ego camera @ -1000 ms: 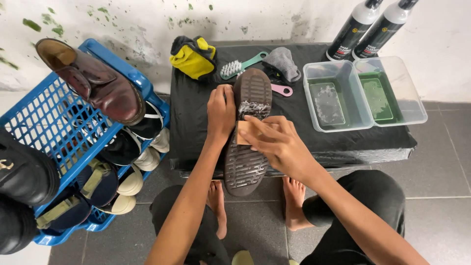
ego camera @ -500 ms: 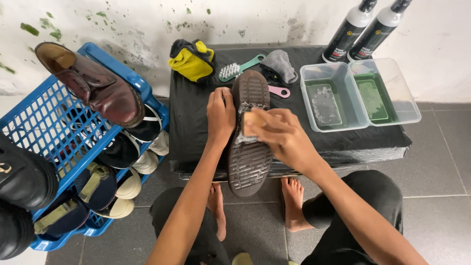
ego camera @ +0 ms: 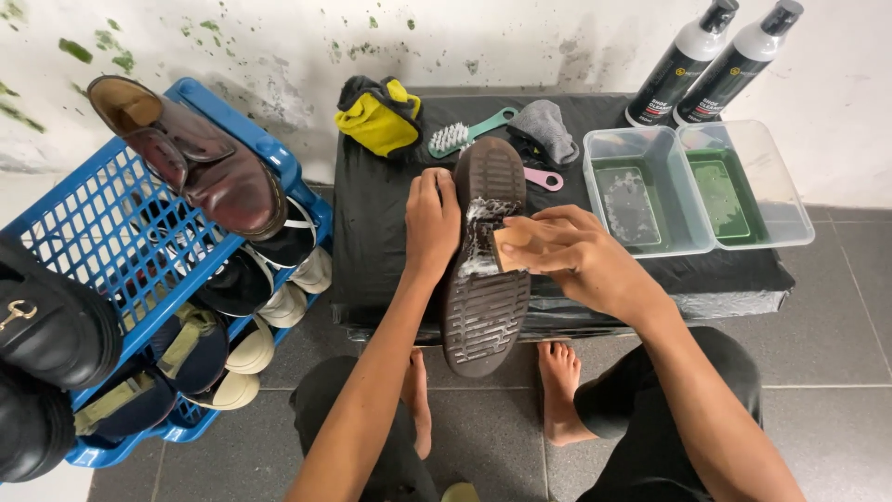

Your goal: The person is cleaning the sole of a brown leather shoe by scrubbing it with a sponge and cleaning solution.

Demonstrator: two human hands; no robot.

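Shoe (ego camera: 486,260) lies sole-up across our knees and the desk (ego camera: 372,232) edge. Our left hand (ego camera: 432,223) clamps its side, grip closed on it; our right hand (ego camera: 576,256) pinches a tan brush (ego camera: 509,247) against the soapy sole. Beyond sit two clear tubs (ego camera: 697,186).

Blue crate (ego camera: 70,246) of shoes, two bottles (ego camera: 711,60), plastic tubs (ego camera: 692,186).

The shoe (ego camera: 485,270) shows a ridged rubber sole – dull, wet with white foam. The brush (ego camera: 510,247) has a pale wooden back. Black cloth covers the tabletop (ego camera: 372,242); the tubs (ego camera: 692,186) are clear plastic.
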